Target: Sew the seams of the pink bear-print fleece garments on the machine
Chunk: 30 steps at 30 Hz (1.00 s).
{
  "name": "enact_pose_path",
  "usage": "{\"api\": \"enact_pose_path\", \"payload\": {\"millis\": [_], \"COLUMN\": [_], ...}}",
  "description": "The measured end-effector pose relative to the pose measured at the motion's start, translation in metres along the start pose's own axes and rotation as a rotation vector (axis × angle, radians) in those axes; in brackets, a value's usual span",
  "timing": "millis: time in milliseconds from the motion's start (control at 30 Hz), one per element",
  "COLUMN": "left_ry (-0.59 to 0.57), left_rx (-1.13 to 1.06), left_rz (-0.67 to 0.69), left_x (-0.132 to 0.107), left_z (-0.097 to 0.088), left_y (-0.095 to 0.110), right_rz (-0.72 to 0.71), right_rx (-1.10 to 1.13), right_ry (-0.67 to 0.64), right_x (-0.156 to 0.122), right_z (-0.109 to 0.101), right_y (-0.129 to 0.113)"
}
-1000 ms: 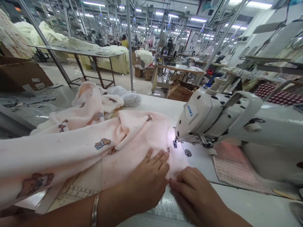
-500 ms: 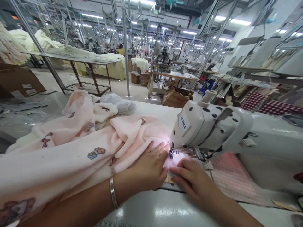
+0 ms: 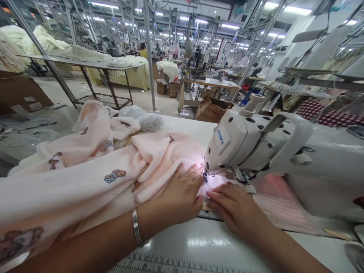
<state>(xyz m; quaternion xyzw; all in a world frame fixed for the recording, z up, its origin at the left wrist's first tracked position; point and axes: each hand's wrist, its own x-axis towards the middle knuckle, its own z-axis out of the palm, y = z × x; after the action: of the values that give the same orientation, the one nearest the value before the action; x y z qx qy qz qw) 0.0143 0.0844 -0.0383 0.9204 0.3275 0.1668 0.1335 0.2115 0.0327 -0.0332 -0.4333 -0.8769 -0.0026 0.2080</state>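
A pale pink fleece cloth (image 3: 93, 178) printed with small bears lies bunched across the white table. My left hand (image 3: 182, 195) lies flat on it, fingers stretched toward the needle of the white sewing machine (image 3: 256, 148). A silver bangle circles that wrist. My right hand (image 3: 236, 208) presses flat on the lit edge of the cloth just in front of the needle, fingers together and extended. Both hands touch the cloth beside the presser foot (image 3: 205, 177).
A checked pink cloth (image 3: 280, 206) lies under the machine arm on the right. A printed ruler (image 3: 159, 265) runs along the table's front edge. Beyond stand metal tables (image 3: 85, 64) heaped with cream fabric, cardboard boxes (image 3: 212, 110), and a person far back.
Both hands have slid forward with the cloth, from short of the needle to right beside it. The cloth edge now lies under the presser foot.
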Motion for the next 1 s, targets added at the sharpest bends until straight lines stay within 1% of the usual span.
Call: {"api": "enact_pose_path", "payload": {"millis": [67,200,333,500,600,700,833,900,1000], "left_ry": [-0.01,-0.039,-0.015,-0.02,-0.005,0.019,-0.017,-0.034,-0.036], "left_rx": [-0.003,-0.019,0.041,0.054,0.059,0.087,0.077,0.073,0.085], "left_rz": [0.007,0.037,0.089,0.091,0.089,0.125,0.226,0.254,0.255], "left_x": [-0.001,0.0,-0.001,-0.004,-0.002,0.0,0.002,0.003,0.005], "left_z": [0.001,0.003,0.004,0.006,0.003,-0.003,-0.004,-0.003,-0.003], "left_y": [-0.001,-0.005,-0.006,-0.003,-0.001,0.001,-0.002,-0.005,-0.007], "right_rz": [0.047,0.065,0.089,0.123,0.132,0.144,0.183,0.244,0.372], "right_rx": [0.074,0.094,0.125,0.178,0.198,0.213,0.252,0.264,0.239], "right_ry": [-0.024,-0.049,-0.046,-0.057,-0.06,-0.054,-0.009,0.057,0.172], "right_x": [0.003,0.006,0.005,0.002,0.001,0.001,0.001,0.002,0.003], "right_z": [0.005,0.012,0.013,0.011,0.011,0.011,0.012,0.013,0.014], "right_y": [-0.003,-0.001,-0.003,-0.009,-0.01,-0.011,-0.005,0.002,0.015]}}
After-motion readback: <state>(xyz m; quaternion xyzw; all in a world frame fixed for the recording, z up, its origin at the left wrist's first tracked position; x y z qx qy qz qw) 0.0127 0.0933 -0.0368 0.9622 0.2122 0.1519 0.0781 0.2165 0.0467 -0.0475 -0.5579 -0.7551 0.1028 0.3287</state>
